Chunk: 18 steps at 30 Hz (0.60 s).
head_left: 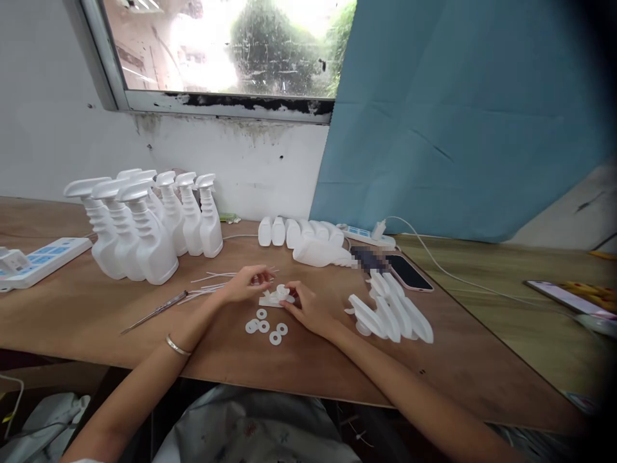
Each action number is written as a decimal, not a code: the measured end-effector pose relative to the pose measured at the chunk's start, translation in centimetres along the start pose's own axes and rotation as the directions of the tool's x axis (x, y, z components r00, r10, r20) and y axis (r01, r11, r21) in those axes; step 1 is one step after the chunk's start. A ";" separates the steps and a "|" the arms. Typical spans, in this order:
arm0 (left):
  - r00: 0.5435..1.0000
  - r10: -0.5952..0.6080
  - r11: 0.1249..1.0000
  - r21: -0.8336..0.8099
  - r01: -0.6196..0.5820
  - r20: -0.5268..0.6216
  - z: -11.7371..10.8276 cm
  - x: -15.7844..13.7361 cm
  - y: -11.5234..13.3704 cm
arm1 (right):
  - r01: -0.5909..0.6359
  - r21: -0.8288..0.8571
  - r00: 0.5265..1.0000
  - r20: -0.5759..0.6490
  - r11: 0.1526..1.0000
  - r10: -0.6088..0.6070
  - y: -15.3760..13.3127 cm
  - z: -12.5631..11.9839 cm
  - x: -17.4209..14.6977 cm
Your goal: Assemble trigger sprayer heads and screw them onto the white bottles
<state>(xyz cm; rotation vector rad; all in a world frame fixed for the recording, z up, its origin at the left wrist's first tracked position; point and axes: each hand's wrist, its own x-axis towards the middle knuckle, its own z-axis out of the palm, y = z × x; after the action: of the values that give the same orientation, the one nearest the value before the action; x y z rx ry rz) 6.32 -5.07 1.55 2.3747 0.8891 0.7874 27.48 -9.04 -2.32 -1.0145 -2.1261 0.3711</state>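
Observation:
A white spray trigger head (pixel 276 297) lies on the brown table (pixel 87 315) between my two hands. My left hand (pixel 245 283) pinches its left side, and a bangle sits on that wrist. My right hand (pixel 306 307) grips its right end with thumb and fingers. Several white plastic rings (pixel 264 326) lie just in front of it. Thin white dip tubes (pixel 212 278) are scattered left of my left hand.
Assembled white spray bottles (pixel 144 225) stand at the back left. Capless bottles (pixel 299 235) lie at the back centre. Several trigger heads (pixel 390 312) are stacked at the right, near a phone (pixel 409 272). Power strips (pixel 41 257) and a screwdriver (pixel 154 312) are also here.

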 end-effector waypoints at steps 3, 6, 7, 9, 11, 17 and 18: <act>0.985 -0.170 0.980 0.102 0.168 0.012 -1.9 -0.5 -1.4 | 0.039 -0.060 0.999 0.008 0.997 -0.038 0.0 -0.1 0.0; 0.940 -0.318 0.918 0.289 0.272 0.126 -3.0 -0.8 -2.3 | 0.047 -0.075 0.999 0.010 0.996 -0.046 0.0 -0.1 -0.1; 0.923 -0.353 0.894 0.344 0.286 0.151 -3.2 -0.9 -2.5 | 0.047 -0.075 0.999 0.015 0.996 -0.046 -0.1 -0.2 -0.1; 0.904 -0.392 0.860 0.417 0.293 0.172 -3.2 -1.0 -2.6 | 0.052 -0.076 0.998 0.031 0.996 -0.050 -0.1 -0.2 -0.1; 0.900 -0.398 0.849 0.443 0.289 0.176 -3.1 -1.1 -2.6 | 0.059 -0.078 0.997 0.044 0.995 -0.056 -0.1 -0.3 0.0; 0.930 -0.348 0.869 0.413 0.274 0.116 -2.9 -0.9 -2.0 | 0.067 -0.085 0.997 0.043 0.994 -0.063 -0.2 -0.3 0.0; 0.944 -0.317 0.896 0.354 0.268 0.090 -3.1 -0.9 -1.8 | 0.067 -0.086 0.997 0.043 0.994 -0.063 -0.2 -0.3 0.0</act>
<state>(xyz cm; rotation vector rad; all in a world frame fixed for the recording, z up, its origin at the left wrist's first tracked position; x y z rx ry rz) 2.96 -3.81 2.38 2.4559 1.3711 0.3565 27.60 -9.21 -1.98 -0.9918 -2.2228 0.2706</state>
